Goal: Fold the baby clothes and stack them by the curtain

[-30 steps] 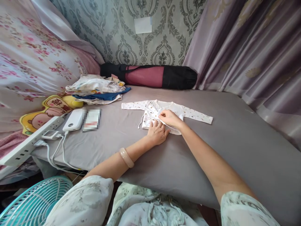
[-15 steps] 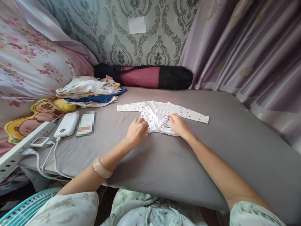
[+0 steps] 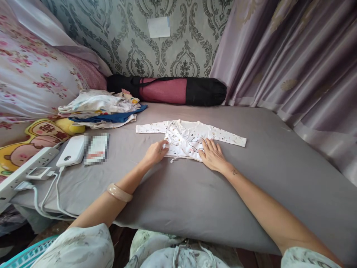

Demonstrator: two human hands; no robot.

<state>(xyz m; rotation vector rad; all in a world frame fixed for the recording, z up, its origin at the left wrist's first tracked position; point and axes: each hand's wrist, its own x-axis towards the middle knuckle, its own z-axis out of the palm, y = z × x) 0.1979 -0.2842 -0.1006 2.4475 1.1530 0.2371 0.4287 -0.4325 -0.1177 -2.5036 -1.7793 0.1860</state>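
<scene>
A small white long-sleeved baby shirt with a speckled print, a cartoon outline on its chest and thin tie strings lies spread on the grey sheet. Both sleeves stretch out sideways. My right hand rests flat on the lower right of its front, fingers spread, partly covering the cartoon. At the shirt's left side edge is my left hand, thumb and fingers slightly apart and touching the fabric. One tie string hangs past the bottom hem between my hands.
A pile of folded clothes lies at the back left. Behind it, a black and red rolled bag runs along the wall. At left are a power bank, a blurred flat item, a power strip with cables, and a yellow cushion.
My right hand has opened from curled fingers to lying flat on the shirt. My left hand has shifted left to the shirt's side edge and loosened. The view has moved slightly.
</scene>
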